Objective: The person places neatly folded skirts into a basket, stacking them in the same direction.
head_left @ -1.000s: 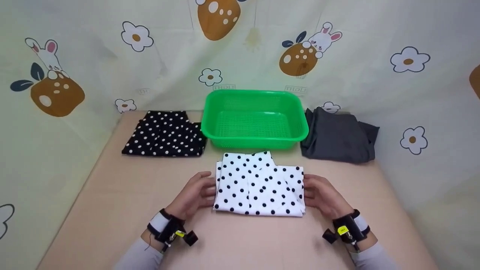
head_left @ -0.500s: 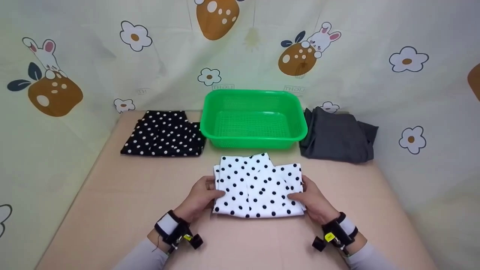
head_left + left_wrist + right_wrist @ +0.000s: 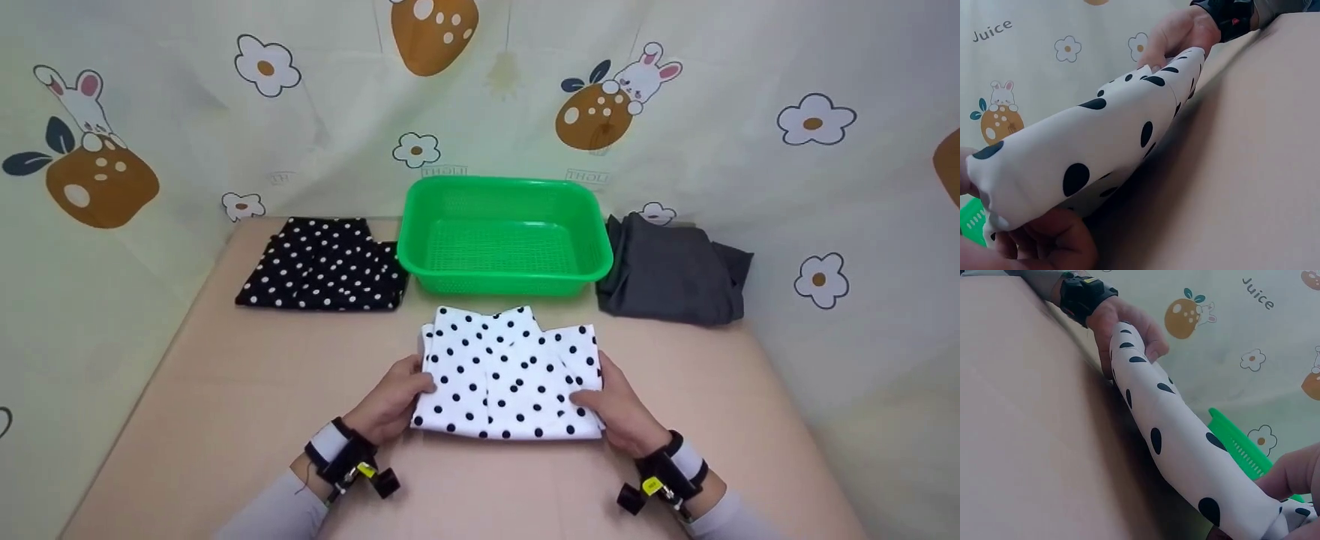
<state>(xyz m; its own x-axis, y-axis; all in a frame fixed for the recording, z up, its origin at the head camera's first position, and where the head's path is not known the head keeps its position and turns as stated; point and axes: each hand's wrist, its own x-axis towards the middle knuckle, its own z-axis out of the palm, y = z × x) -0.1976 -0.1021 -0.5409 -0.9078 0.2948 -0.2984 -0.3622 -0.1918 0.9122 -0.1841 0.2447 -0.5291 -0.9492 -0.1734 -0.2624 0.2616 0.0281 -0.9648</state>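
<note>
Between my two hands is a folded white garment with black dots (image 3: 510, 382), its exact kind unclear. My left hand (image 3: 391, 397) grips its left side, thumb over the top and fingers underneath. On the opposite side my right hand (image 3: 626, 405) holds it the same way, thumb on the upper face. In the left wrist view the folded front edge of the dotted garment (image 3: 1072, 152) stands above the tabletop, with a shadow beneath. Curled fingers (image 3: 1064, 236) support it from below there. The right wrist view shows the garment (image 3: 1168, 422) raised too.
A green plastic basket (image 3: 506, 285) stands behind the white garment. To its left lies a folded black cloth with white dots (image 3: 322, 266); to its right, a folded dark grey cloth (image 3: 671, 274). A patterned curtain (image 3: 337, 112) hangs behind the table (image 3: 262, 420).
Both hands were at the garment's sides a second ago; their thumbs then came over its top. The garment is now lifted off the table and slightly nearer, shifted a little left.
</note>
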